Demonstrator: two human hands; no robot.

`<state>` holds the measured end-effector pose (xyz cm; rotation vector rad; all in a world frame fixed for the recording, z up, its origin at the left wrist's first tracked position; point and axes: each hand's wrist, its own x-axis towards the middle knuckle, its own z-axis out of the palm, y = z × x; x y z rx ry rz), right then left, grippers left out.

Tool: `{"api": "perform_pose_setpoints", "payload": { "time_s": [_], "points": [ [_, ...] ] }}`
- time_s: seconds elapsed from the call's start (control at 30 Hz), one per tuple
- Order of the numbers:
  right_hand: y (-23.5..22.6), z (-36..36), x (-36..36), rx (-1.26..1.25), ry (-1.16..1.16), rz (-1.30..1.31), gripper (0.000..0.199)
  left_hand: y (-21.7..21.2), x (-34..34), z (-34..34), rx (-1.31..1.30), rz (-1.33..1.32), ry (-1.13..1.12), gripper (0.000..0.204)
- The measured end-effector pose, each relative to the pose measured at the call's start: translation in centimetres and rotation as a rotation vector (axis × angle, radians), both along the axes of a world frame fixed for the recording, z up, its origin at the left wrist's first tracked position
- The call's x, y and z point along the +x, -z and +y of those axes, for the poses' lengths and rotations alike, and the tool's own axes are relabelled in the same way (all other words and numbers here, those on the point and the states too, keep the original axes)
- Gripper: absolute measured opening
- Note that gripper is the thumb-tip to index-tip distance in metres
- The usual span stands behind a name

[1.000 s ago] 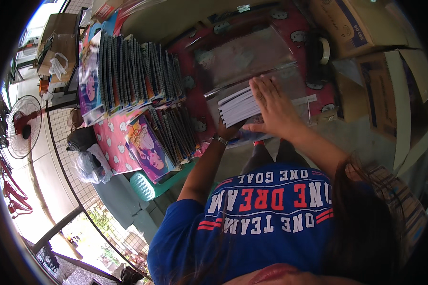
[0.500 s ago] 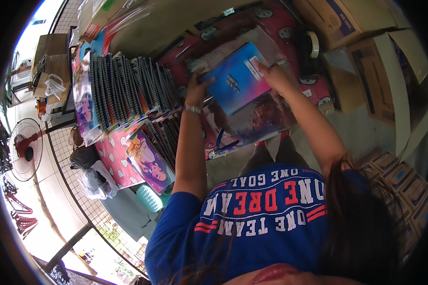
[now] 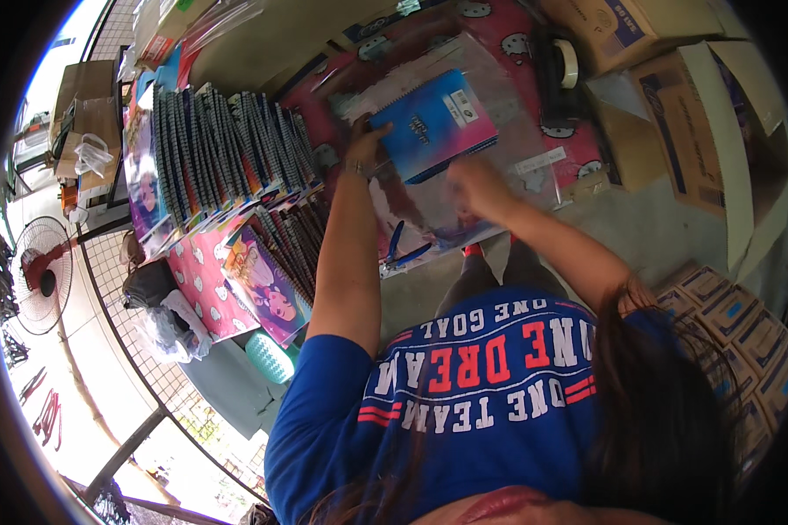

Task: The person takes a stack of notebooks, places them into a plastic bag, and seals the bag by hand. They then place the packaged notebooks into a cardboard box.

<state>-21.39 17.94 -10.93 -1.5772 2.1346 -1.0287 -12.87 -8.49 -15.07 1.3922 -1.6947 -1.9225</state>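
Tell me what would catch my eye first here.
Probably the blue-and-pink spiral notebook in the upper middle, with the left hand at its left edge and the right hand, blurred, by its lower edge. Then the packed rows of spiral notebooks at the left and the open cardboard box at the right.

Looks like a small workroom or stockroom, judging by rows of spiral notebooks (image 3: 228, 157) at ten o'clock, a tape roll (image 3: 569, 64) at one o'clock, cardboard boxes (image 3: 685, 131) at two, small cartons (image 3: 735, 319) at three, a fan (image 3: 47, 280) at nine.
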Motion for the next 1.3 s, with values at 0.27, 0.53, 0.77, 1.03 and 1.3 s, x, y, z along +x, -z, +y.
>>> {"api": "perform_pose_setpoints", "payload": {
  "time_s": [0.27, 0.53, 0.77, 1.03, 1.3],
  "points": [
    [5.5, 1.3, 3.4, 0.416, -0.441, 0.169, 0.022, 1.2, 16.3, 12.7, -0.637, -0.563, 0.334, 0.050],
    [-0.4, -2.7, 1.2, 0.094, -0.075, 0.043, 0.020, 1.9, 18.7, 15.6, -0.931, -0.424, 0.137, 0.084],
    [-4.3, -2.2, 0.6, -0.230, -0.401, 0.410, 0.019, -3.9, 8.8, 12.4, -1.338, -0.578, 0.342, 0.038],
    [-5.6, -3.6, -14.1, 0.382, -0.268, 0.114, 0.019, -7.5, 9.4, 4.4, -0.882, -0.512, 0.173, 0.019],
    [1.1, -10.1, -21.4, 0.556, -0.372, 0.010, 0.031, -3.6, 0.4, 18.3, -1.231, -0.576, 0.670, 0.073]
  ]
}}
